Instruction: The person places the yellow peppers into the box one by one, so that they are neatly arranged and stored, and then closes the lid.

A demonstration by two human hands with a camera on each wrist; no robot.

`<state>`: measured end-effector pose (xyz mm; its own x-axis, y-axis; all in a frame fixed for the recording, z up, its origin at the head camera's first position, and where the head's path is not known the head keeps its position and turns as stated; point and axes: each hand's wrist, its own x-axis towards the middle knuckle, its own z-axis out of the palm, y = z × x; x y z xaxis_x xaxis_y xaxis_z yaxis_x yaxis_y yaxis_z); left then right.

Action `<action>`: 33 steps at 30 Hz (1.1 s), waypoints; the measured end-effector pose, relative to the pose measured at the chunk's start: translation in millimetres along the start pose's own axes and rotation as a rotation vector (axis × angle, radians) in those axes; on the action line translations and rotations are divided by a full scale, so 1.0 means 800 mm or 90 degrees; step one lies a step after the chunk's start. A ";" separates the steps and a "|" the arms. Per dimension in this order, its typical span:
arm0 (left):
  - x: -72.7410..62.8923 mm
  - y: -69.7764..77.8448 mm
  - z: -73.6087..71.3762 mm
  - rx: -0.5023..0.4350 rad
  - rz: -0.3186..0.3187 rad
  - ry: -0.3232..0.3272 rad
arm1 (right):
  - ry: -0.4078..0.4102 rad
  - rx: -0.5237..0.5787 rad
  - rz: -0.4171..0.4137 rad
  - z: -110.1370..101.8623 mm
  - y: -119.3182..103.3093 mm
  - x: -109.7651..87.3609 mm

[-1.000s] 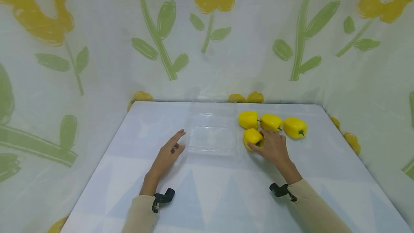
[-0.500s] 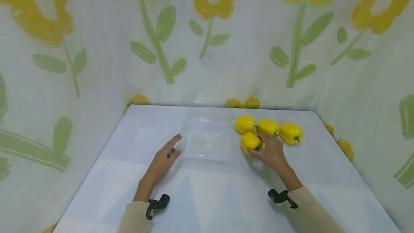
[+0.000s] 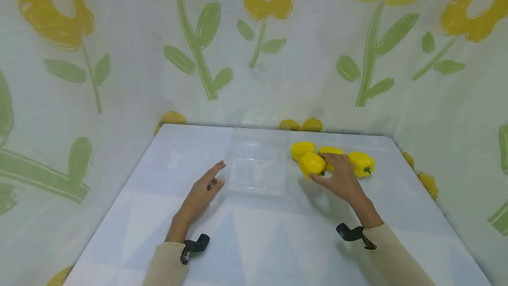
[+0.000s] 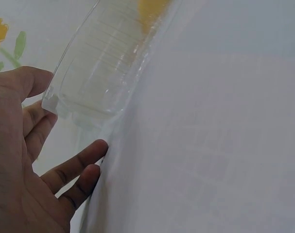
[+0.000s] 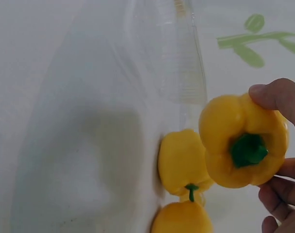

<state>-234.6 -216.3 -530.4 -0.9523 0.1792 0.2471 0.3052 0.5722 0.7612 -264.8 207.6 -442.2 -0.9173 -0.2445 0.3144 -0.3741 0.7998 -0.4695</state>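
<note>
My right hand (image 3: 340, 176) grips a yellow bell pepper (image 3: 311, 162) between thumb and fingers. In the right wrist view that pepper (image 5: 242, 141) is held up with its green stem toward the camera. Its shadow lies on the table below. My left hand (image 3: 201, 195) is beside the left edge of a clear plastic container (image 3: 255, 187), its fingers parted and loosely extended. The left wrist view shows the left thumb and fingertips right at the rim corner of the container (image 4: 89, 73). Two lower fingers of that hand reach down close to the table.
Behind the held pepper lie three more yellow bell peppers, one at left (image 3: 300, 148), one partly hidden in the middle (image 3: 330, 149) and one at right (image 3: 363, 164). A clear raised lid (image 3: 259, 132) stands at the container's back. Flower-patterned cloth (image 3: 309, 78) surrounds the white table (image 3: 254, 242).
The right hand has lifted the front pepper off the table and tipped it slightly. The left hand has stayed at the container's left side. The head view has shifted a little.
</note>
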 end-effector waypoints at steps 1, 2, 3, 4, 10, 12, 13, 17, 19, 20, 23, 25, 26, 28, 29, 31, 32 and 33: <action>0.000 0.000 0.000 0.001 -0.001 0.001 | 0.002 -0.003 -0.007 0.000 -0.001 0.002; -0.001 0.000 0.000 0.001 -0.004 0.001 | 0.003 -0.007 -0.013 0.000 -0.002 0.004; -0.001 0.000 -0.001 0.000 -0.007 0.000 | 0.004 -0.010 -0.019 0.001 -0.003 0.005; -0.002 0.000 -0.001 0.003 -0.006 -0.001 | 0.005 -0.011 -0.026 0.001 -0.004 0.007; -0.004 0.002 -0.001 -0.002 -0.016 -0.004 | 0.000 -0.002 -0.061 0.005 -0.013 0.018; -0.004 0.002 -0.002 -0.005 -0.020 -0.004 | -0.001 -0.002 -0.071 0.007 -0.017 0.022; -0.004 0.003 -0.002 -0.007 -0.020 -0.004 | -0.003 -0.001 -0.075 0.007 -0.019 0.025; -0.003 0.002 -0.002 -0.008 -0.015 -0.005 | -0.013 0.009 -0.084 0.009 -0.025 0.035; -0.002 0.001 -0.003 -0.008 -0.014 -0.004 | -0.022 0.019 -0.084 0.010 -0.029 0.039; -0.001 0.001 -0.003 -0.005 -0.014 -0.004 | -0.027 0.024 -0.085 0.011 -0.030 0.041; 0.000 0.002 -0.005 -0.003 -0.015 -0.004 | -0.039 0.039 -0.082 0.015 -0.035 0.045; 0.001 0.004 -0.005 -0.002 -0.016 -0.004 | -0.046 0.046 -0.080 0.017 -0.037 0.047; 0.001 0.004 -0.005 -0.005 -0.017 -0.005 | -0.049 0.048 -0.079 0.018 -0.038 0.049; 0.001 0.005 -0.004 -0.010 -0.018 -0.007 | -0.054 0.051 -0.076 0.019 -0.040 0.051; 0.000 0.005 -0.004 -0.013 -0.019 -0.007 | -0.058 0.053 -0.075 0.020 -0.040 0.052; 0.000 0.004 -0.002 -0.012 -0.019 -0.007 | -0.063 0.057 -0.076 0.023 -0.042 0.055; -0.001 0.003 -0.002 -0.014 -0.021 -0.006 | -0.065 0.060 -0.076 0.024 -0.043 0.057; -0.001 0.003 -0.001 -0.015 -0.021 -0.006 | -0.067 0.062 -0.078 0.026 -0.044 0.058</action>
<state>-233.1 -215.9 -528.2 -0.9618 0.1683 0.2159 0.2736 0.5595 0.7824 -297.0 156.8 -427.9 -0.8715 -0.3962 0.2889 -0.4904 0.7053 -0.5120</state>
